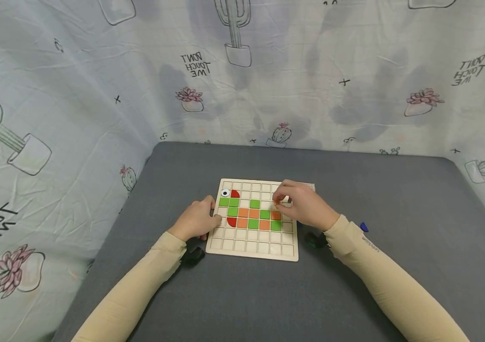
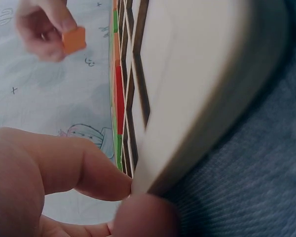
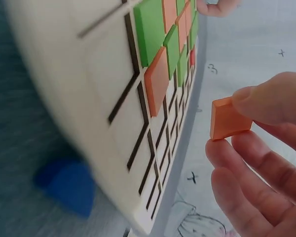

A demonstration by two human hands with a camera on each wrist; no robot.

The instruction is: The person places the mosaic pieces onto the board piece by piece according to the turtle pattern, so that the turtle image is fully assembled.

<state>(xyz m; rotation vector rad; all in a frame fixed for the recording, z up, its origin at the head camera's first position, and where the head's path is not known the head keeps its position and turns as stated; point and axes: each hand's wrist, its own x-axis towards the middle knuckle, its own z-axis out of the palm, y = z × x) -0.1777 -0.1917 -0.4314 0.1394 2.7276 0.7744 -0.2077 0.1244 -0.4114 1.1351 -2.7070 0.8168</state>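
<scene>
A wooden grid board [image 1: 251, 248] lies on the grey table, holding green, orange and red tiles and a white eye tile [image 1: 225, 193]. My left hand [image 1: 195, 219] pinches its left edge, thumb and finger on either side in the left wrist view. Over the right part of the board, my right hand [image 1: 305, 203] holds an orange square tile [image 3: 229, 119] between thumb and fingertips, raised off the grid. Closest below it in the head view sits an orange tile [image 1: 276, 215], with a green tile [image 1: 276, 225] in front.
A small blue piece [image 1: 364, 227] lies on the grey tabletop [image 1: 242, 299] near the right sleeve. Black devices show under both wrists. A printed cloth [image 1: 268, 104] with cactus drawings hangs behind the table and at the left.
</scene>
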